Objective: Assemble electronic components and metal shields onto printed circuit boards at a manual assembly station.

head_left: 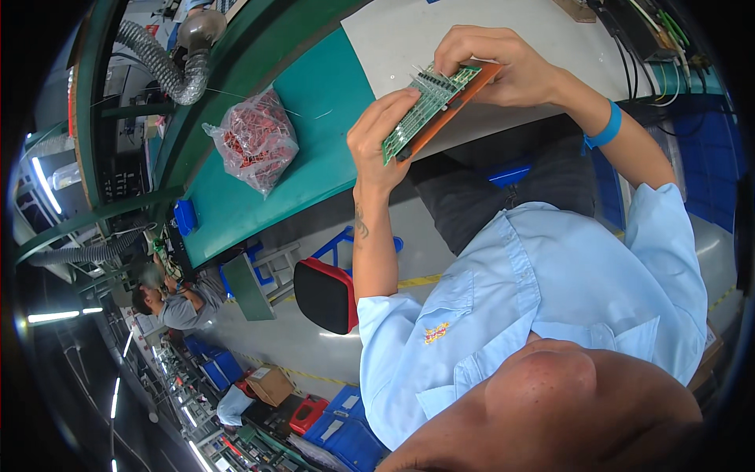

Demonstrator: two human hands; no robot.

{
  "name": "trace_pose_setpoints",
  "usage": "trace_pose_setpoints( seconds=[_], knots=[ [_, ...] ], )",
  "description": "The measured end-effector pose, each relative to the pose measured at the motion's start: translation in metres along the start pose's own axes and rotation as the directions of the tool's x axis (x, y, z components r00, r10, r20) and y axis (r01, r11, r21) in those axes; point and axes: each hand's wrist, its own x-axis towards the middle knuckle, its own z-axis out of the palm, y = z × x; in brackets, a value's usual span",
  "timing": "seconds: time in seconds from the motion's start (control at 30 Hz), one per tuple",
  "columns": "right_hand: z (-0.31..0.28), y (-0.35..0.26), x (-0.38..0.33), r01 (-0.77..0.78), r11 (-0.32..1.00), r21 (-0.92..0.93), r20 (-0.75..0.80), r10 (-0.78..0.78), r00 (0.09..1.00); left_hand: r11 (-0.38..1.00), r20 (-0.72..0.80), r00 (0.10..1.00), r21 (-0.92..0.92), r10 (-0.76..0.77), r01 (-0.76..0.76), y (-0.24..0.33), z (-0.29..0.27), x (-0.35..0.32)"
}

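Observation:
Both of my hands hold a green circuit board [425,110] tilted above the near edge of the bench. An orange-brown flat piece [485,76] lies against its underside. My left hand [373,141] grips the board's lower left end, fingers on its upper face. At the upper right end, my right hand [499,64] is closed on the board and the orange-brown piece, its fingertips beside a dark row of parts and thin upright metal leads. The fingers hide some of the board. A blue band [607,126] circles my right wrist.
A clear bag of red parts [255,141] sits on the teal mat [326,94], left of a white sheet [389,47]. Cables and a dark device [641,31] occupy the far right. A black-and-red stool [324,295] stands left of me; a co-worker [185,307] is farther off.

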Motion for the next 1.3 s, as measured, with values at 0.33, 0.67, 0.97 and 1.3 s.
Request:
trace_pose_setpoints(
  seconds=[0.33,0.67,0.97,1.3],
  knots=[
    [0.002,-0.001,0.005,0.085,0.995,0.058,-0.041,-0.082,0.996,1.0,0.0,1.0,-0.028,0.009,-0.009,0.001,-0.003,0.003],
    [0.003,-0.003,0.007,0.139,0.987,0.082,-0.06,-0.135,0.989,0.999,0.002,1.0,-0.032,0.027,-0.027,0.006,-0.005,0.005],
    [0.003,-0.009,0.013,0.174,0.984,0.047,-0.054,-0.171,0.984,0.996,-0.017,1.0,-0.089,0.025,-0.026,0.001,-0.005,0.003],
    [0.002,-0.013,0.014,0.19,0.981,0.044,-0.061,-0.187,0.98,0.992,-0.045,0.996,-0.101,0.072,-0.076,0.002,-0.004,0.009]
  ],
)
